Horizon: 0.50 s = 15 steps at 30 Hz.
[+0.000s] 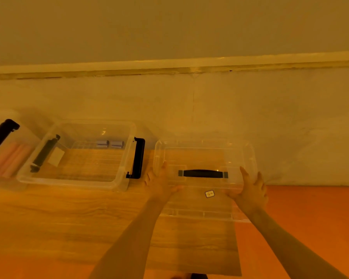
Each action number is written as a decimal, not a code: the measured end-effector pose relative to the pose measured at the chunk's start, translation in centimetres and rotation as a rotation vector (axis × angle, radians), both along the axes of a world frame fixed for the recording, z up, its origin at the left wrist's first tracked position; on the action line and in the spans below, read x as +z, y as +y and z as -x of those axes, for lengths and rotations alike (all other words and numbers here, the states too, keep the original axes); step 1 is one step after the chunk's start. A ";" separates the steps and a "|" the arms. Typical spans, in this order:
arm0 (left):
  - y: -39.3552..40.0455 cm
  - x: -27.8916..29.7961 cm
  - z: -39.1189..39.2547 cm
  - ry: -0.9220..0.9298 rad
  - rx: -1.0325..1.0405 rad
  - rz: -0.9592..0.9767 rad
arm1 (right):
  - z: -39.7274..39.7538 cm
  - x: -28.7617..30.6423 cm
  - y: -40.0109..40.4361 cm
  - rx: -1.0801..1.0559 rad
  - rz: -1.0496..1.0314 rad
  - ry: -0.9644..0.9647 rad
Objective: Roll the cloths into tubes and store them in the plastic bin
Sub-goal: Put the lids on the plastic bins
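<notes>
Both hands [206, 186] grip the clear rectangular plastic lid [205, 158] by its short edges.

Left hand [161, 183] – bare, no glove, ring or watch seen | right hand [250, 190] – bare, likewise unadorned | forearms – both bare to frame edge, no sleeve in view | nails – short, unpainted as far as visible

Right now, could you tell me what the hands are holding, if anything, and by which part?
Both hold the clear bin lid by its short ends: the left hand grips the left edge, the right hand the right edge. Its black handle is untouched.
</notes>
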<state>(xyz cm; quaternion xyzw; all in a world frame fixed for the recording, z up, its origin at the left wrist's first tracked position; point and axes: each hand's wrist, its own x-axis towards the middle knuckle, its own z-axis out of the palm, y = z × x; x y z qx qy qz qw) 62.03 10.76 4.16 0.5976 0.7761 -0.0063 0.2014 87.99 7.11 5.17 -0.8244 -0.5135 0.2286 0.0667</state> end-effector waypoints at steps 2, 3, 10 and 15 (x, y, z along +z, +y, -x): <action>0.1 1.9 -0.3 -0.019 0.035 -0.025 | -0.3 1.6 0.4 0.009 -0.025 0.002; 0.2 2.9 -0.3 -0.021 0.033 -0.047 | -0.3 2.5 0.6 0.012 -0.036 0.005; 1.3 9.8 1.3 -0.010 0.023 -0.191 | 1.2 9.0 2.3 0.064 -0.149 0.019; 2.1 13.3 5.2 -0.049 0.074 -0.262 | 5.0 12.1 3.6 0.105 -0.208 0.020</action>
